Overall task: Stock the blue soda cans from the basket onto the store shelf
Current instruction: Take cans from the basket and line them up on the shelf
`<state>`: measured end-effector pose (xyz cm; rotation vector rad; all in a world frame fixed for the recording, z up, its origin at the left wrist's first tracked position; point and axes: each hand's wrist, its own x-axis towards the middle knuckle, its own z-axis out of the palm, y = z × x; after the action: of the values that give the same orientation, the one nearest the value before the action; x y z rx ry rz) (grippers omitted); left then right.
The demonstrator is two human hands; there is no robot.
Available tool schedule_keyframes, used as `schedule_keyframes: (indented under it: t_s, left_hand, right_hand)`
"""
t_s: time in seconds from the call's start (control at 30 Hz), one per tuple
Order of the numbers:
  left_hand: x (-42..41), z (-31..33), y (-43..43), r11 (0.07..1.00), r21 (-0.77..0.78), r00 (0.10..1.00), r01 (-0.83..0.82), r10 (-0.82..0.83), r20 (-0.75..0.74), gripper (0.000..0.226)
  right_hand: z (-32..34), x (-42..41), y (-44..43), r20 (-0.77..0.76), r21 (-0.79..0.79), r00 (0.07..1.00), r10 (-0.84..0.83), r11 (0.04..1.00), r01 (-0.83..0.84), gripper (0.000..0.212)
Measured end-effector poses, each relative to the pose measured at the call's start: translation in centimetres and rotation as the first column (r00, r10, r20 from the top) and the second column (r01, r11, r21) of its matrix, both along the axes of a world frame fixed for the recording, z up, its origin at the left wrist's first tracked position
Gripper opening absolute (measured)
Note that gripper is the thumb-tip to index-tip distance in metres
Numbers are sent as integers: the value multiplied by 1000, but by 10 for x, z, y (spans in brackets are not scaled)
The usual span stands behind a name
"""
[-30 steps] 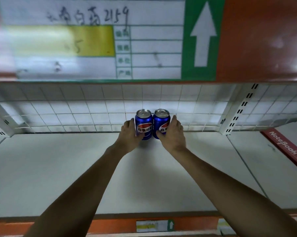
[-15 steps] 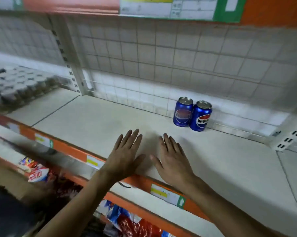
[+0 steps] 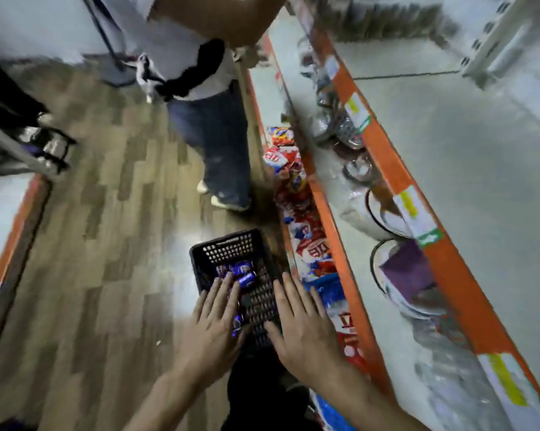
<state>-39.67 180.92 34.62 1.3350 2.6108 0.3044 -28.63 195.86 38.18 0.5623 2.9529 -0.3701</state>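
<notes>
Head view looks down the aisle; the left hand (image 3: 214,325) and the right hand (image 3: 302,326) reach down, palms down, fingers spread and flat; each grip is wide and holds nothing. A black basket (image 3: 228,248) sits on the wooden floor (image 3: 107,244), just beside the foot of the shelving; blue cans (image 3: 242,273) lie on their sides in it, blurred, so their number cannot be told. The left fingers (image 3: 223,289) overlap the cans in the picture; whether they touch cannot be told; the right hand hangs over the basket's right edge. To the right runs the shelf (image 3: 480,181), its top bare and pale, edged by an orange strip (image 3: 383,150) with price tags; snack packs (image 3: 296,200) in red and blue fill the low tier below it, and clear wrapped goods (image 3: 355,169) the tier between. Another person (image 3: 209,126) in jeans and a white top stands farther up the aisle, next to the shelving.
</notes>
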Motion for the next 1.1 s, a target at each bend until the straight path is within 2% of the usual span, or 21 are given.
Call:
schedule_keyframes:
  t_s: [0.1, 0.23, 0.37, 0.47, 0.53, 0.6, 0.73, 0.87, 0.97, 1.1]
  left_hand:
    - [7, -52, -39, 978, -124, 978, -167, 180, 108, 72]
    - [9, -126, -65, 918, -300, 923, -259, 327, 202, 72]
    - [-14, -200, -60, 892, -358, 898, -277, 372, 233, 72]
    - [-48, -263, -51, 893, -354, 882, -278, 383, 275, 76]
    - [-74, -310, -42, 895, -367, 869, -255, 378, 319, 71]
    - [-100, -361, -32, 901, -376, 878, -217, 348, 327, 71]
    - [-150, -464, -7, 896, -435, 929, -92, 235, 286, 73]
    - [-205, -563, 31, 886, -464, 962, 7, 119, 244, 73]
    - [-247, -629, 66, 893, -448, 982, 39, 48, 182, 71]
    - [-290, -699, 108, 868, -465, 984, 174, -169, 51, 74]
  right_hand:
    - [-56, -12, -17, 156, -71, 986, 64, 996, -53, 67]
    - [-130, -21, -26, 352, -139, 932, 86, 990, -39, 67]
    - [-211, -38, -21, 411, -179, 907, 92, 984, -18, 73]
    - [-278, -60, -19, 462, -227, 884, 65, 973, 47, 84]
    - [-327, -75, -15, 501, -248, 864, 45, 964, 94, 80]
    - [-378, -94, -8, 511, -277, 859, 25, 951, 137, 67]
    - [-479, -132, -4, 529, -234, 848, -36, 954, 186, 65]
    - [-579, -171, -1, 476, -187, 869, -135, 950, 250, 67]
    - [-645, -207, 13, 433, -161, 889, -150, 957, 241, 67]
    - [-722, -246, 31, 390, -138, 897, -210, 949, 282, 75]
